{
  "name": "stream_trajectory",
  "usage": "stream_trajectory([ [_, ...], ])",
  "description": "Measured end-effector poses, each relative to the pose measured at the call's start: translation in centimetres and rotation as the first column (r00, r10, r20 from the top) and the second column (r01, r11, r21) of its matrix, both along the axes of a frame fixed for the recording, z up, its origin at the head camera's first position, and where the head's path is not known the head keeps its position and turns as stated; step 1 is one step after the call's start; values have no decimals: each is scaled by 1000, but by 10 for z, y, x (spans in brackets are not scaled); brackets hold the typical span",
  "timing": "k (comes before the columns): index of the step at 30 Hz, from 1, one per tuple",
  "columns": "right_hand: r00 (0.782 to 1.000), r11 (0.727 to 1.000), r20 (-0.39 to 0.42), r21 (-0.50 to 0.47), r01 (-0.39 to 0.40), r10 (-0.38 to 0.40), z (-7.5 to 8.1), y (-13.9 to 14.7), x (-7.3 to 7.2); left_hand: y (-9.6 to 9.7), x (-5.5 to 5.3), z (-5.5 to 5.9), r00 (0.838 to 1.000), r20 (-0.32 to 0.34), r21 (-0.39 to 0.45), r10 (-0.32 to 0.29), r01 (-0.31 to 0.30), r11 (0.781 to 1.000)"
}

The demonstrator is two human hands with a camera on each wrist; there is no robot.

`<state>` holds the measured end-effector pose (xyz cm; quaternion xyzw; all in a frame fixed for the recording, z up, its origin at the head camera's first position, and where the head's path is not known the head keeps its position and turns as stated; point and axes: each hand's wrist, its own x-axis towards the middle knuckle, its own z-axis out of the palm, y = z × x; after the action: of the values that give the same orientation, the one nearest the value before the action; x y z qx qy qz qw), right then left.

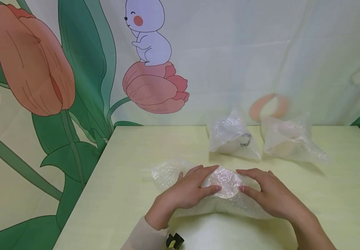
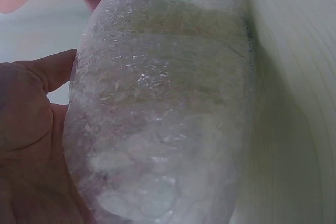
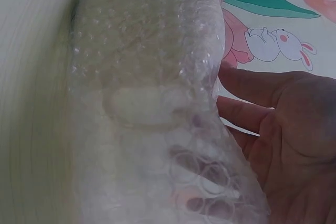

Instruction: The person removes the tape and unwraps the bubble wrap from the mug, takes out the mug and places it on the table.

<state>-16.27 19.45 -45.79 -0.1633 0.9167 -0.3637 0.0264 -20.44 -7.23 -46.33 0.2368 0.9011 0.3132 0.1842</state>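
A bubble-wrapped item with a round, shiny top lies on the table before me. What is inside the wrap cannot be made out. My left hand rests on its left side, fingers reaching over the far edge and thumb near the round top. On the opposite side, my right hand touches the wrap with extended fingers and thumb. The left wrist view shows the clear bubble wrap close up beside the left palm. In the right wrist view, fingers lie against the wrap's side.
Two more bubble-wrapped bundles stand at the back of the pale yellow table: one with a dark mark and another to its right. Behind them hangs a cloth backdrop printed with tulips and a rabbit.
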Motion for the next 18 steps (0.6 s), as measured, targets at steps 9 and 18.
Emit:
stream_trajectory([
  [9, 1000, 998, 7, 53, 16, -16, 2, -1, 3, -2, 1, 0, 999, -27, -7, -18, 18, 1000],
  [18, 1000, 993, 17, 118, 2, -4, 8, -2, 5, -2, 1, 3, 996, -87, -7, -15, 14, 1000],
])
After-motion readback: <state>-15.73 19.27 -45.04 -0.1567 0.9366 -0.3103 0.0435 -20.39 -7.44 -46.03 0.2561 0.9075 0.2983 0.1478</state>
